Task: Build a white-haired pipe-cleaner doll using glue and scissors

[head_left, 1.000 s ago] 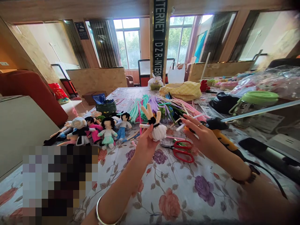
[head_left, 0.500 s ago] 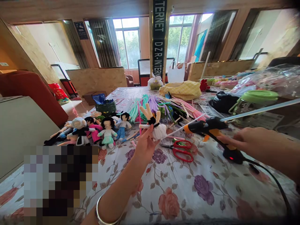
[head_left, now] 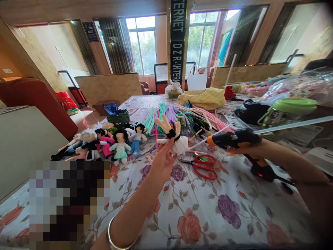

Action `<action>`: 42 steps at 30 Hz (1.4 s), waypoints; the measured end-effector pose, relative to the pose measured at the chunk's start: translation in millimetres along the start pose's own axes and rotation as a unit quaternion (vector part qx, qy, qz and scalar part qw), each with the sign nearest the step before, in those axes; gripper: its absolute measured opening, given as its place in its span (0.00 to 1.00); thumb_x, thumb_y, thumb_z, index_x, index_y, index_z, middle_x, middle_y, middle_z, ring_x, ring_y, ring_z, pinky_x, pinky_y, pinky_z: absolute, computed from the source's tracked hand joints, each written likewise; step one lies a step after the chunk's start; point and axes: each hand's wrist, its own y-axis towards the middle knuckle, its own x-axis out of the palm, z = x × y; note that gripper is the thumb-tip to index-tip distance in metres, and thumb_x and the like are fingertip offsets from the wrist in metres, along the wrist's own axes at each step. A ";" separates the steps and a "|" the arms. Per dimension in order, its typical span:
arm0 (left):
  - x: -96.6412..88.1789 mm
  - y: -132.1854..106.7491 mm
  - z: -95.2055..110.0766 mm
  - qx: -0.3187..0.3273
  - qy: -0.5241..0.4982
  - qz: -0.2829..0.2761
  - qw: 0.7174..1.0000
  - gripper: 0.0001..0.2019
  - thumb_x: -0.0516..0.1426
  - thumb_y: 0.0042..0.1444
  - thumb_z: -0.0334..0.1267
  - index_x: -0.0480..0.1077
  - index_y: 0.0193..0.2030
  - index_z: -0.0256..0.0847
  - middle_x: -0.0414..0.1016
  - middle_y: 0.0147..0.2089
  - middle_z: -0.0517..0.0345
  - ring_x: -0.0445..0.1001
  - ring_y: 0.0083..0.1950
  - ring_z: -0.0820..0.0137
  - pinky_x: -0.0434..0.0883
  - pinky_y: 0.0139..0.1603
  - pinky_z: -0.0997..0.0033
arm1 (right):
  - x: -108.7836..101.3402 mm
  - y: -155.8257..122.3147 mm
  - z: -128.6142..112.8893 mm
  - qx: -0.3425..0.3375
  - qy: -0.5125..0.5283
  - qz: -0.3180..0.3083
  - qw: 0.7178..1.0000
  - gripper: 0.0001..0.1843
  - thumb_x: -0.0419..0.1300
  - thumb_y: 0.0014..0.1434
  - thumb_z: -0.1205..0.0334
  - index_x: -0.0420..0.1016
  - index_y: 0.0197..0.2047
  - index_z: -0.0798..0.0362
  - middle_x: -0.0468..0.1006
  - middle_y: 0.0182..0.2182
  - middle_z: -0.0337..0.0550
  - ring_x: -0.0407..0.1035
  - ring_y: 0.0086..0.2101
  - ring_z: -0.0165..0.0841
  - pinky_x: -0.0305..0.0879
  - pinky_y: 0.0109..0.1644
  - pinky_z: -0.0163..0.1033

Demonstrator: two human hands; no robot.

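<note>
In my left hand (head_left: 164, 158) is a partly formed pipe-cleaner doll (head_left: 180, 144), pinched between thumb and fingers. It has cream limbs pointing up, a black band and a fluffy white part. My right hand (head_left: 260, 150) is closed round the handle of a black and orange glue gun (head_left: 232, 138), its fingertips by the trigger. The gun's nozzle points left toward the doll, apart from it. A long translucent glue stick (head_left: 293, 125) sticks out of its back, and a red light glows at its base. Below the nozzle lie red-handled scissors (head_left: 205, 166), partly open.
Finished dolls (head_left: 120, 146) lie in a group on the left. Behind my left hand are bundles of coloured pipe cleaners (head_left: 171, 116). A yellow checked cloth (head_left: 204, 99), a black bag (head_left: 249, 111) and a green-lidded jar (head_left: 293, 106) stand farther back on the flowered tablecloth (head_left: 203, 208).
My right hand has closed round the glue gun's handle, where its fingers were reaching over it before. My left hand keeps hold of the doll. The view has shifted slightly.
</note>
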 end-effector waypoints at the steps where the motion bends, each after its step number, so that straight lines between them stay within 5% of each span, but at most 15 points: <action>1: 0.4 -0.4 0.0 -0.003 0.003 0.003 1.000 0.07 0.66 0.42 0.31 0.73 0.29 0.41 0.78 0.32 0.61 0.76 0.37 0.68 0.71 0.38 0.69 | -2.8 -1.4 -2.7 0.002 0.031 -0.002 1.000 0.17 0.71 0.36 0.54 0.83 0.32 0.49 0.83 0.35 0.43 0.75 0.41 0.46 0.70 0.48 0.44; 6: 1.8 -0.8 -2.1 -0.019 0.006 0.005 1.000 0.09 0.66 0.42 0.29 0.74 0.32 0.41 0.79 0.35 0.61 0.75 0.37 0.70 0.70 0.36 0.72 | 6.5 -14.4 -23.9 0.015 0.163 0.062 0.985 0.13 0.71 0.34 0.55 0.82 0.28 0.46 0.83 0.31 0.42 0.74 0.44 0.46 0.67 0.53 0.47; 11: 0.8 -1.2 -5.3 -0.029 0.008 -0.026 0.999 0.12 0.65 0.42 0.28 0.74 0.36 0.41 0.79 0.36 0.59 0.76 0.36 0.72 0.69 0.32 0.74 | 33.2 -29.1 -48.1 -0.035 0.230 0.032 0.972 0.12 0.71 0.36 0.54 0.80 0.26 0.48 0.82 0.28 0.41 0.75 0.36 0.41 0.69 0.48 0.45; 21: 1.9 -4.0 -6.1 -0.052 0.022 -0.024 0.998 0.12 0.66 0.41 0.29 0.74 0.35 0.38 0.79 0.36 0.56 0.76 0.37 0.69 0.71 0.36 0.71 | 49.8 -30.7 -47.5 -0.072 0.201 -0.028 0.977 0.13 0.72 0.32 0.53 0.77 0.21 0.49 0.77 0.22 0.37 0.70 0.28 0.35 0.66 0.35 0.38; 42: 2.5 -4.3 -5.6 -0.067 0.024 0.006 0.997 0.16 0.68 0.36 0.29 0.75 0.36 0.38 0.79 0.32 0.57 0.76 0.33 0.68 0.70 0.32 0.71 | 53.1 -31.6 -48.0 -0.032 0.171 -0.018 0.985 0.13 0.72 0.29 0.53 0.77 0.19 0.49 0.76 0.21 0.36 0.70 0.28 0.36 0.64 0.36 0.40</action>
